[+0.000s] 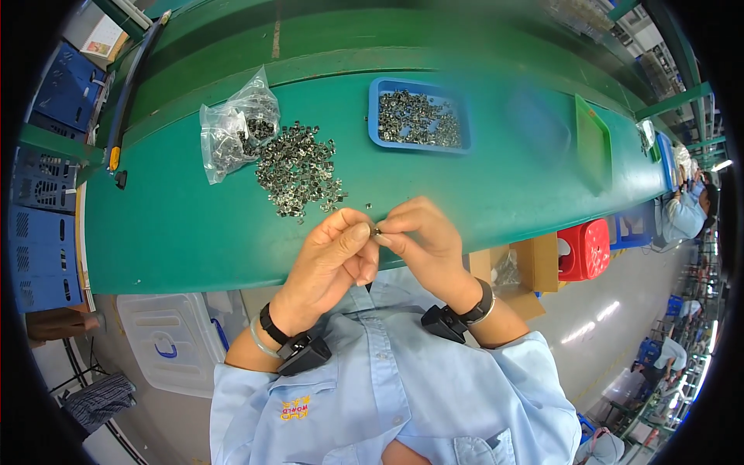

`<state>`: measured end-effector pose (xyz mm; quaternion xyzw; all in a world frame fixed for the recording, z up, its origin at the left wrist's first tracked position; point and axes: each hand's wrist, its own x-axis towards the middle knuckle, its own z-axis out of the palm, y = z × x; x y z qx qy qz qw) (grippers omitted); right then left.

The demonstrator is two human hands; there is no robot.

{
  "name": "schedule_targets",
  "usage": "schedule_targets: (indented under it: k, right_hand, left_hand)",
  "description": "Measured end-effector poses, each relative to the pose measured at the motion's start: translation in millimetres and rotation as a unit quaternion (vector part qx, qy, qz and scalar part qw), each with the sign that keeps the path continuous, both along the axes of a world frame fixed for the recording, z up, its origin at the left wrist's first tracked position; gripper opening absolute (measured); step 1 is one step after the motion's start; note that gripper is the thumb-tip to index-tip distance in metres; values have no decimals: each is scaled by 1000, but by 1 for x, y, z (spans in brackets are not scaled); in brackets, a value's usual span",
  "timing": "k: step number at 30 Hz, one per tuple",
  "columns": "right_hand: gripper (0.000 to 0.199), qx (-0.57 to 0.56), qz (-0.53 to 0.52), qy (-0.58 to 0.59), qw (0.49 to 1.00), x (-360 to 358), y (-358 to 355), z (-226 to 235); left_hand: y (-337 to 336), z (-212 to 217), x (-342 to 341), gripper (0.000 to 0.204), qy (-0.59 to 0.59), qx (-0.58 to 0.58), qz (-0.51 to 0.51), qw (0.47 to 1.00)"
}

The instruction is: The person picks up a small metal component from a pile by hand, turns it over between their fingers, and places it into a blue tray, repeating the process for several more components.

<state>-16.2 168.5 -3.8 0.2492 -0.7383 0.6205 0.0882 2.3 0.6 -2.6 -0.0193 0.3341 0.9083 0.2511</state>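
Observation:
My left hand (338, 249) and my right hand (422, 236) meet just above the near edge of the green work surface. Between their fingertips is a small dark metal piece (377, 231), pinched from both sides; its exact shape is too small to make out. Beyond my left hand spreads a loose pile of small shiny metal parts (298, 169). One single metal part (369, 206) lies apart from the pile, close to my fingers. A clear plastic bag (232, 132) with more such parts touches the pile. Farther off, a blue tray (377, 128) holds many similar parts.
A green tray (593, 143) lies at the far right of the table (178, 232). Below the right edge stand an open cardboard box (537, 263) and a red stool (585, 249). A lidded clear bin (167, 341) is at lower left. Another person (686, 211) sits far right.

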Motion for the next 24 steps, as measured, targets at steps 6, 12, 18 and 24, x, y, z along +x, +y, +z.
schedule_targets:
  k: [6, 12, 18, 24]
  right_hand:
    - [14, -24, 6, -23, 999, 2, -2, -2]
    - [15, 2, -6, 9, 1000, 2, -6, -4]
    - [16, 36, -31, 52, 998, 0, -8, -3]
    - [17, 47, -24, 88, 995, -4, -10, -6]
  left_hand:
    - [4, -9, 2, 15, -9, 72, -5, 997]
    - [6, -14, 4, 15, -9, 70, 20, 997]
    - [7, -11, 3, 15, -6, 47, 43, 998]
    - [2, -1, 2, 15, -12, 18, 44, 999]
